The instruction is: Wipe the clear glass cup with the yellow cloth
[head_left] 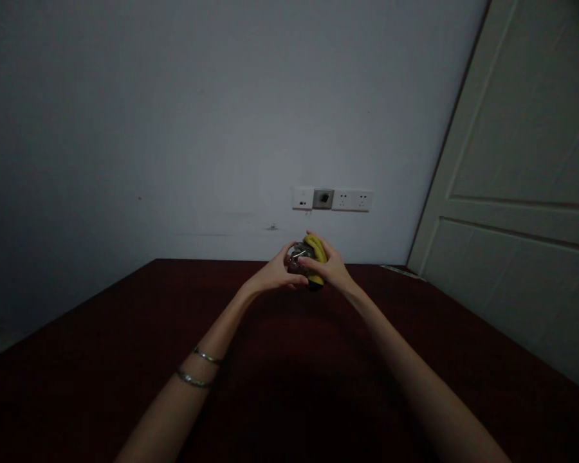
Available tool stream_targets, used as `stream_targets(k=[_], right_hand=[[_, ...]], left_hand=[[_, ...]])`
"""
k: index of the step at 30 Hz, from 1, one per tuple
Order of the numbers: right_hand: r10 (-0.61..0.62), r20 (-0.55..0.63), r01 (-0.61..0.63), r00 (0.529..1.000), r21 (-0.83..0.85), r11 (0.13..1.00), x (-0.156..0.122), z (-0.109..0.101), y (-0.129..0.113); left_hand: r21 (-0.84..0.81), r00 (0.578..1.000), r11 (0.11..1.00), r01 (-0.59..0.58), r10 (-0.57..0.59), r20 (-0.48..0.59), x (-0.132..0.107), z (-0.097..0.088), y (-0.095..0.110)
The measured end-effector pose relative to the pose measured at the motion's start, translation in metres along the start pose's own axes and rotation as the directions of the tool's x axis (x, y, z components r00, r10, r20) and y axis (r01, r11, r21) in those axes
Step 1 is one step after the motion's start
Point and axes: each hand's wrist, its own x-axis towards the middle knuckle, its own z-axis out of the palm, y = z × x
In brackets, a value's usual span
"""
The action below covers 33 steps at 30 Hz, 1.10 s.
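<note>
Both my hands meet over the dark red surface, in front of the wall. My left hand (274, 272) is closed round the left side of a small, clear, rounded glass-like object (299, 251), which catches bright reflections. On the other side my right hand (336, 267) grips a yellow piece (320, 249), soft-looking and like a cloth or sponge, pressed against the clear object. The right thumb reaches across the front of the clear object. A dark part (314, 287) shows under the yellow piece. My fingers hide much of both things, and dim light blurs details.
The dark red tabletop (289, 360) runs up to a pale wall (231, 128). On the wall are power sockets (352, 200) and a grey plate (323, 199). A panelled door (521, 193) stands on the right. A thin flat strip (401, 272) lies at the far right edge.
</note>
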Motion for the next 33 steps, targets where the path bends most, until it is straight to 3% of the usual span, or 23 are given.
stream_targets(k=[5, 9, 13, 16, 20, 23, 27, 33], right_hand=[[-0.046, 0.104, 0.052, 0.994, -0.051, 0.997, -0.001, 0.002, -0.002], [-0.167, 0.081, 0.176, 0.983, -0.128, 0.976, -0.002, 0.003, -0.002], [-0.351, 0.085, 0.361, 0.933, -0.234, 0.903, -0.005, 0.008, -0.007], [-0.405, 0.128, 0.425, 0.905, -0.266, 0.866, -0.006, 0.011, -0.007], [-0.394, 0.015, 0.389, 0.919, -0.198, 0.900, -0.002, 0.013, 0.001], [-0.283, -0.119, 0.273, 0.952, -0.093, 0.957, 0.003, 0.015, 0.006], [-0.169, -0.163, 0.171, 0.972, -0.007, 0.985, 0.006, 0.015, 0.008], [-0.310, -0.123, 0.289, 0.943, -0.165, 0.943, 0.002, 0.017, 0.005]], left_hand=[[0.081, 0.998, 0.995, -0.060, 0.063, -0.027, 0.000, 0.004, 0.000], [0.109, 0.989, 0.985, -0.133, 0.139, -0.054, 0.001, 0.003, -0.004], [0.133, 0.970, 0.970, -0.203, 0.218, -0.109, 0.005, 0.004, -0.010], [0.107, 0.960, 0.964, -0.244, 0.255, -0.113, 0.007, 0.005, -0.015], [0.150, 0.943, 0.943, -0.296, 0.313, -0.112, 0.006, 0.006, -0.013], [0.237, 0.935, 0.920, -0.313, 0.342, -0.090, 0.004, 0.007, -0.008], [0.255, 0.944, 0.922, -0.291, 0.320, -0.079, 0.004, 0.009, -0.004], [0.281, 0.930, 0.910, -0.304, 0.348, -0.120, 0.006, 0.010, -0.008]])
